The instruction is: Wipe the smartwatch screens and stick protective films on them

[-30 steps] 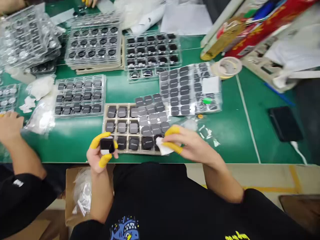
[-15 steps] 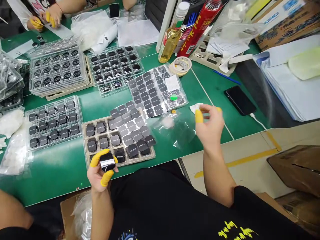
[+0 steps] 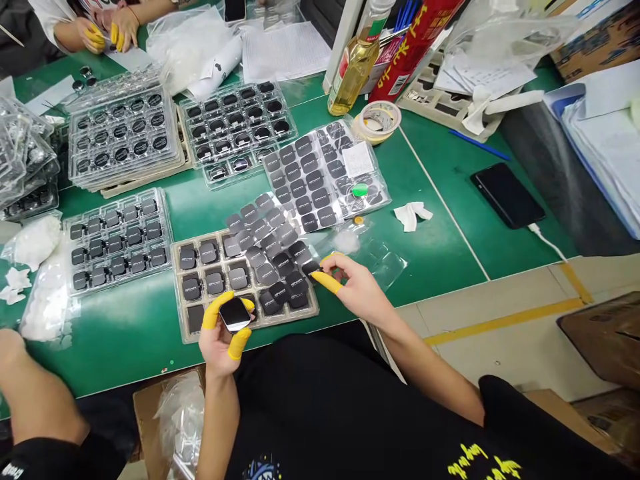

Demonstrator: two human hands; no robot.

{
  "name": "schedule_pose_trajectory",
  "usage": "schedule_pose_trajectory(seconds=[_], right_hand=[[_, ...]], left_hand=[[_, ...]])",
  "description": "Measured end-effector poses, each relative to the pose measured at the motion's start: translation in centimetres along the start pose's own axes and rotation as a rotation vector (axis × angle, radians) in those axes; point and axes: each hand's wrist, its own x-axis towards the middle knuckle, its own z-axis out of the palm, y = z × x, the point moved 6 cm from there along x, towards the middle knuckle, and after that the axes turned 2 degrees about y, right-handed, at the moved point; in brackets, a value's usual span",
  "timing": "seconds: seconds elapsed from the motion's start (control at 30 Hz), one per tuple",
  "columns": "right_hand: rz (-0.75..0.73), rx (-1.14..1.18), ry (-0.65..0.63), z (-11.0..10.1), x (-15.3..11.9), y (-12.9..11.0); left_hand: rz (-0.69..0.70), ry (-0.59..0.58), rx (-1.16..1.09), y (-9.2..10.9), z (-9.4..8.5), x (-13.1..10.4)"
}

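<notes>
A: What do the fingers hold?
B: The left hand (image 3: 219, 347) curls its yellow-capped fingers around the edges of a dark square glass piece (image 3: 235, 316), over the tray's near edge. The right hand (image 3: 361, 291) has thumb and forefinger nearly together at a dark label on the corner of the sticker sheet (image 3: 270, 230); whether they pinch it cannot be told.
A: What could go wrong?
B: The glass may slip if its grip loosens, or smudge if a finger strays across its face. A crooked tug may fold the label, or drag the sheet across the tray (image 3: 287, 318).
A: And around these?
B: The green worktop (image 3: 435, 247) bears a crumpled white cloth (image 3: 413, 215), a tape roll (image 3: 376, 137) and a phone (image 3: 507, 195). Across it works a co-worker's hand (image 3: 124, 30); below lies tiled floor (image 3: 463, 343).
</notes>
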Motion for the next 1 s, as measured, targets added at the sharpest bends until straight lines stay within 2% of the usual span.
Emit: schedule_pose_trajectory(seconds=[0.13,0.3,0.43,0.57,0.77,0.93,1.0], right_hand=[[-0.111,0.197,0.033,0.3,0.0,-2.1],[-0.223,0.447,-0.129,4.1,-1.3,-5.7],[-0.251,0.577,-0.26,7.1,-2.8,-8.1],[-0.255,0.636,-0.29,8.5,-3.5,-8.7],[-0.297,0.627,-0.261,8.4,-4.8,-9.1],[-0.547,0.41,-0.19,6.8,-6.3,-11.3],[-0.663,0.256,-0.105,5.9,-6.9,-12.2]], left_hand=[[0.176,0.058,0.031,2.3,1.5,1.7],[0.375,0.214,0.116,5.4,3.5,3.2],[0.323,0.229,0.174,5.6,4.2,3.2],[0.312,0.251,0.208,5.5,3.9,2.3],[0.576,0.437,0.295,7.8,3.8,1.6],[0.671,0.576,0.425,10.2,4.3,2.3],[0.675,0.624,0.481,11.2,4.3,2.6]])
